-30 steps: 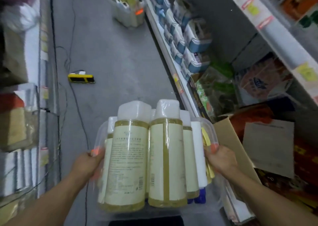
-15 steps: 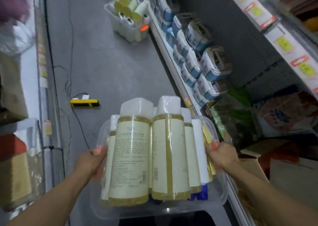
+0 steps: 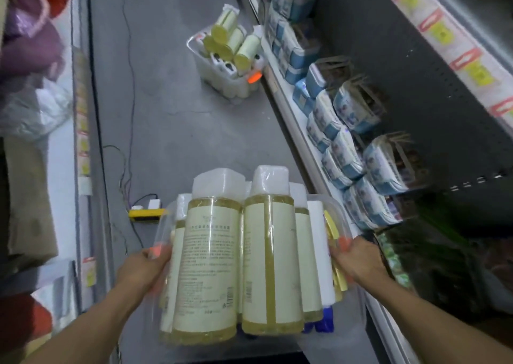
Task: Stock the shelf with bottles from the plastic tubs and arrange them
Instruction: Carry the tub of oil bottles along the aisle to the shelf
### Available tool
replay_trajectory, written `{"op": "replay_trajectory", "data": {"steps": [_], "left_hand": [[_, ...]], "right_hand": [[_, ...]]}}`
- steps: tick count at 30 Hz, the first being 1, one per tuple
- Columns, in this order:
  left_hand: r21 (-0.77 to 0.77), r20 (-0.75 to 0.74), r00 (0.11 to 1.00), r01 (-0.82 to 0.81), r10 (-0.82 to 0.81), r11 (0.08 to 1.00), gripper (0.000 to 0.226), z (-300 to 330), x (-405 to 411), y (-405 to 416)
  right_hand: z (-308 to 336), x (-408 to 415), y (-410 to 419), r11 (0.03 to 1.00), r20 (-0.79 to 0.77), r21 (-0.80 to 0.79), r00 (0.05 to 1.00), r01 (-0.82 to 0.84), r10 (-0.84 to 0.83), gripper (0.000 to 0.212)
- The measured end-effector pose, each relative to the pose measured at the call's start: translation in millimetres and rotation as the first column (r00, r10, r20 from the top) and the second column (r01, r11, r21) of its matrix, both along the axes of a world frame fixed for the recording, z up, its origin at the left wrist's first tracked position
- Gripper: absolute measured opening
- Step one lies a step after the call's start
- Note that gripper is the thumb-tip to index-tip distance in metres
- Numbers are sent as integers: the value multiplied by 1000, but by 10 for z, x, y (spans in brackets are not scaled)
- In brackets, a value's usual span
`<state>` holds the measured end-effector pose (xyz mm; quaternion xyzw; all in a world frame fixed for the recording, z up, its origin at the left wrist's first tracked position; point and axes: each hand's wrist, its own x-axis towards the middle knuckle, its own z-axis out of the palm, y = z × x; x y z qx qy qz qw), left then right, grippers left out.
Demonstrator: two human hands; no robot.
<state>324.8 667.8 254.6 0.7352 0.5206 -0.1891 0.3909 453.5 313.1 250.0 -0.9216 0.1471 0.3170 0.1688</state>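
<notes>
Clear plastic tub (image 3: 337,211) was clamped between left hand (image 3: 144,266) and right hand (image 3: 358,261); shelf (image 3: 294,86) lay off to the right.

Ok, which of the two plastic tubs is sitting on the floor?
The far tub beside the right shelf, holding pale green bottles; the near tub is carried.

Both forearms are showing bare, with no sleeves, watch or rings in view. The left hand (image 3: 144,266) and right hand (image 3: 358,261) are wearing bright orange nail polish, glowing on the thumbnails.
</notes>
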Motion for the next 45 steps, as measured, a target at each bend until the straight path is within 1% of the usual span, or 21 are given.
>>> {"op": "replay_trajectory", "data": {"steps": [2, 4, 8, 10, 14, 17, 19, 21, 26, 29, 34, 37, 40, 45], "left_hand": [[-5, 12, 1000, -22, 22, 1000, 49, 18, 284, 117], [-4, 29, 999, -15, 15, 1000, 48, 36, 572, 220], [-24, 48, 999, -19, 20, 1000, 44, 48, 1161, 473], [-19, 31, 999, 5, -4, 1000, 44, 39, 1400, 577], [-31, 29, 998, 59, -58, 998, 45, -79, 2061, 927], [-92, 83, 994, 83, -75, 992, 41, -147, 2608, 1233], [-95, 98, 988, 132, -122, 987, 40, -163, 2953, 1410], [-85, 120, 979, 177, -167, 980, 42, -161, 3286, 1566], [-109, 144, 965, 237, -221, 965, 40, -187, 3995, 1854], [-106, 114, 964, 254, -242, 961, 41, -307, 4366, 1978], [-94, 53, 960, 278, -274, 956, 42, -525, 4900, 2065], [-85, 15, 955, 298, -297, 951, 45, -644, 5171, 2101], [-58, -29, 939, 339, -341, 939, 42, -806, 5446, 2118], [-97, -46, 901, 425, -431, 900, 39, -1054, 5946, 2081]], "right_hand": [[-25, 305, 131, 1000, -11, -1, 1000, -5, 5, 39], [-43, 608, 247, 1000, -8, 4, 1000, 0, 0, 43], [-56, 1155, 486, 999, 21, 39, 1000, 11, -12, 38], [-16, 1366, 585, 999, 22, 39, 1000, 8, -9, 39], [24, 1928, 908, 1000, 22, 1, 1000, 8, -8, 40], [-2, 2302, 1166, 999, 33, -44, 999, 26, -24, 43], [-30, 2519, 1323, 996, 14, -84, 1000, 27, -26, 43], [-61, 2707, 1462, 995, 15, -87, 999, 52, -51, 44], [-218, 3119, 1712, 977, -1, -65, 979, 202, -203, 45], [-386, 3345, 1796, 965, -7, -43, 965, 260, -260, 46], [-591, 3762, 1865, 957, -36, -28, 957, 288, -289, 47], [-666, 3982, 1881, 955, -56, -37, 954, 294, -296, 43], [-797, 4117, 1876, 951, -63, -35, 949, 307, -309, 40], [-1020, 4231, 1893, 941, -108, -60, 935, 333, -338, 35]]}}
